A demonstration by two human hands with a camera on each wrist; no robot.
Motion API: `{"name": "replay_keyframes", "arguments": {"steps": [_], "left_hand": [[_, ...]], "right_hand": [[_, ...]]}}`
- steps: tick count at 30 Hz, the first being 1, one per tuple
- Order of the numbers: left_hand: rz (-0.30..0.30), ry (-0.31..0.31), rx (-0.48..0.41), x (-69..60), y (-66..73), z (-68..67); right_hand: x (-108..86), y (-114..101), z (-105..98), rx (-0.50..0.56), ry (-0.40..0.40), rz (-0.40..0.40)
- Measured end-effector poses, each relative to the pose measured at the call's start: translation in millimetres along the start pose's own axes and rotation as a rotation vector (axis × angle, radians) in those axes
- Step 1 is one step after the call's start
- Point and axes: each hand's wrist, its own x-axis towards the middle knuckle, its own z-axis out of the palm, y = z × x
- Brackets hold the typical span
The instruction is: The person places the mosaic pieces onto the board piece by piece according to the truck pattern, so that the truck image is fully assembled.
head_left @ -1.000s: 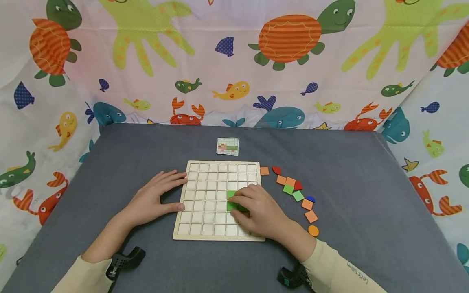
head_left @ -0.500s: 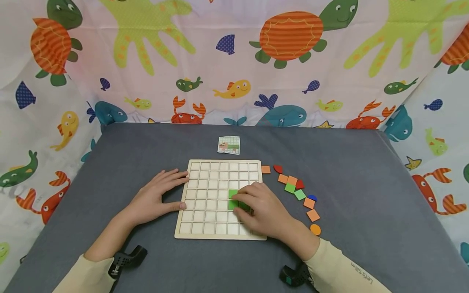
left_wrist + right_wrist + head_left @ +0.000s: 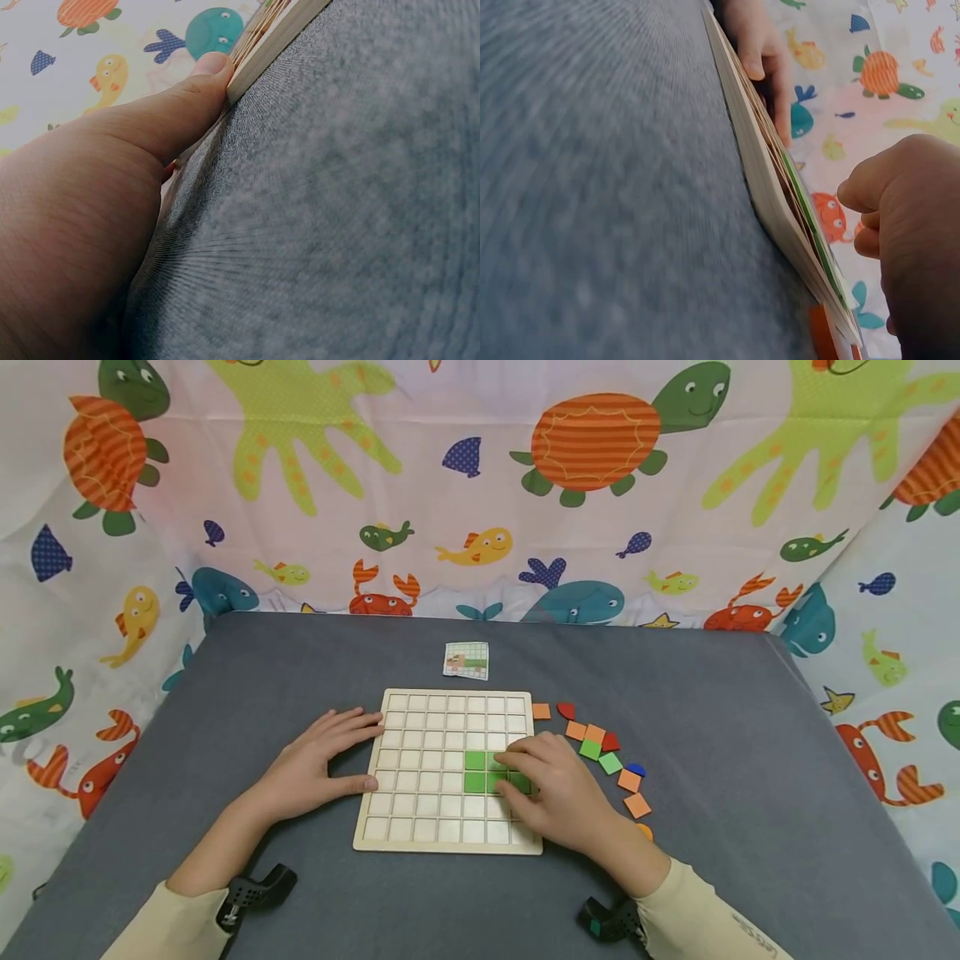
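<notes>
Board (image 3: pixel 420 810), short of far edge of desk (image 3: pixel 322 660); your left fingers (image 3: pixel 348 727), straight, touching it; your right fingers (image 3: pixel 525 763), half-curled, hold unclear, might drag green tiles (image 3: pixel 475 782) loose.

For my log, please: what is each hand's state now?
Left hand: open, touching pale square wooden grid board.
Right hand: over green square tiles; cannot tell whether it holds anything.

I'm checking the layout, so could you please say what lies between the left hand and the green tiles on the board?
The head view shows bare cells of the board between the left hand and those green tiles.
</notes>
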Motion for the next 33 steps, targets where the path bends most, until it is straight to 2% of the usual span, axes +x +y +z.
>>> {"name": "replay_keyframes", "arguments": {"steps": [8, 25, 33], "left_hand": [[-0.012, -0.016, -0.004, -0.5, -1.2, -2.3], [-0.011, -0.013, 0.004, 2.2, -1.9, -1.0], [-0.044, -0.029, 0.008, 1.2, -2.4, -0.1]], "right_hand": [[-11.0, 9, -10, -0.036, -0.009, 0.049], [-40.6, 27, -36, -0.122, 0.060, 0.126], [-55.6, 38, -50, -0.158, 0.069, 0.180]]}}
